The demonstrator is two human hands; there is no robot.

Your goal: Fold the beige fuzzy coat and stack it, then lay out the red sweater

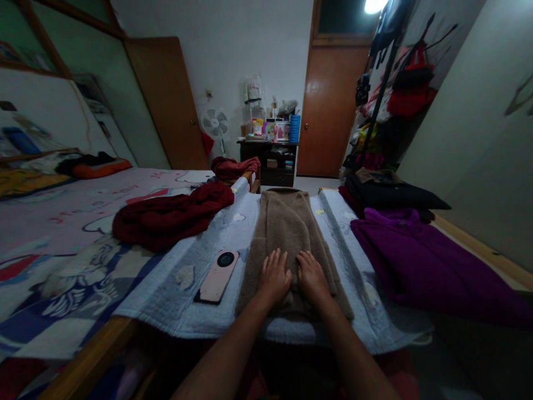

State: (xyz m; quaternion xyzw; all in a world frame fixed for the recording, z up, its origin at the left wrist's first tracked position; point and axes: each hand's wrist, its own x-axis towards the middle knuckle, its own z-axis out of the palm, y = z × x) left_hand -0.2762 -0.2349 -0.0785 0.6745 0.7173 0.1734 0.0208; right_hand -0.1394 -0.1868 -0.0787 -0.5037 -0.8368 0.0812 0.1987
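Observation:
A brown garment [287,222] lies folded lengthwise on a light blue quilted cloth [183,311], its near edge close to the cloth's front edge. My left hand [275,278] rests flat on the garment's near half, fingers extended. Beside it, a small gap away, my right hand [311,276] also lies on the fabric with its fingers stretched forward. Neither hand grips anything. To the left of the garment is a pink phone [219,278], its round camera module facing up.
A dark red garment [170,216] lies to the left, partly on the patterned bed [83,205]. On the right sit a folded purple garment [433,266] and a stack of dark clothes [395,194]. A fan [215,123] and a dark cabinet [266,166] stand at the back.

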